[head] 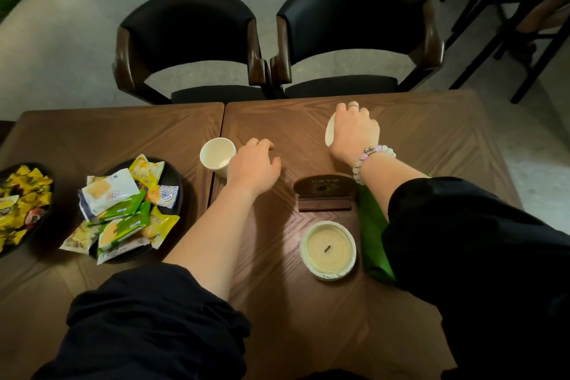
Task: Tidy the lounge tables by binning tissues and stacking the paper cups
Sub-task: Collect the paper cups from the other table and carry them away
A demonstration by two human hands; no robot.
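A white paper cup (216, 154) stands upright and empty near the seam between the two wooden tables. My left hand (254, 165) is against its right side with the fingers curled; how firmly it holds the cup is hidden. Further right, my right hand (356, 131) wraps over a second white paper cup (330, 133), of which only the left edge shows. That cup sits near the far edge of the right table (431, 139).
A white candle jar (328, 249) and a small wooden sign (324, 193) stand in the middle of the right table. A green sheet (373, 231) lies under my right forearm. Two dark bowls of wrapped snacks (123, 207) sit on the left table. Two black chairs (354, 25) face the far edge.
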